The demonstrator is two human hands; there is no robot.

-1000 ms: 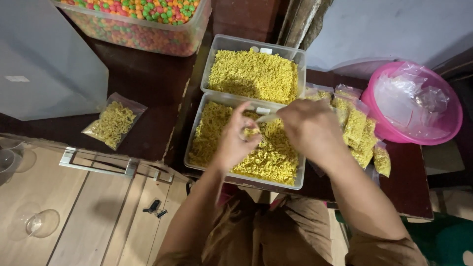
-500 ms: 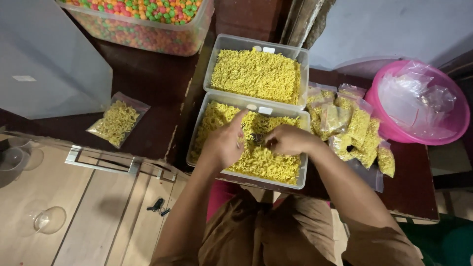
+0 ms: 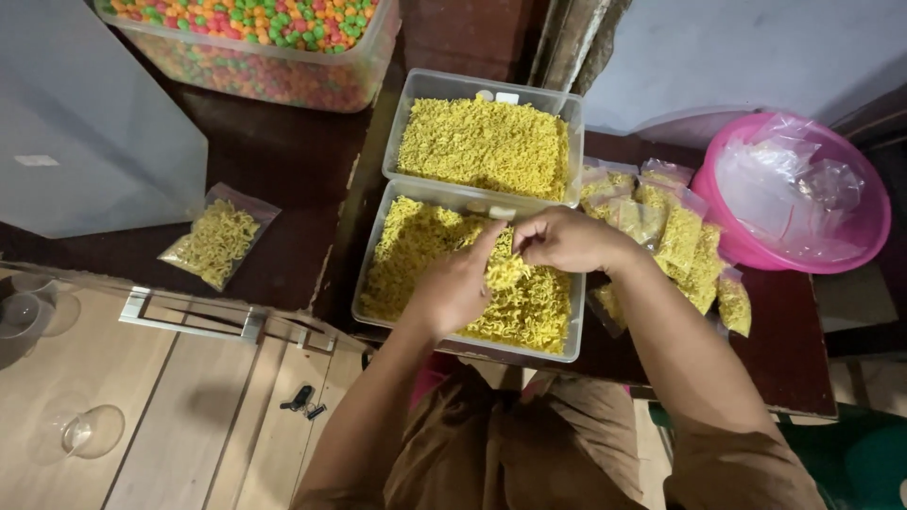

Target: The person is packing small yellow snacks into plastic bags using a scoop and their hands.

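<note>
Both hands meet over the near tub (image 3: 378, 283), a clear rectangular box full of yellow noodles (image 3: 416, 250), its long axis running from 6 toward 12 o'clock. The left hand (image 3: 453, 283) is cupped, fingers curled together around a clump of noodles, fingertips aimed toward 1 o'clock. The right hand (image 3: 567, 241) comes in from 4 o'clock, fingers pinched together at the left fingertips; whether it grips a bag or only noodles, I cannot tell.

A second tub (image 3: 487, 146) of the same noodles touches the near one at 12 o'clock. Filled bags (image 3: 685, 246) lie piled at 3 o'clock, just beside the tubs, with a pink bowl (image 3: 864, 236) of empty bags beyond them. One filled bag (image 3: 217, 236) lies alone at 9 o'clock, pointing toward 1 o'clock. A tub of coloured pellets (image 3: 255, 47) sits at 11 o'clock.
</note>
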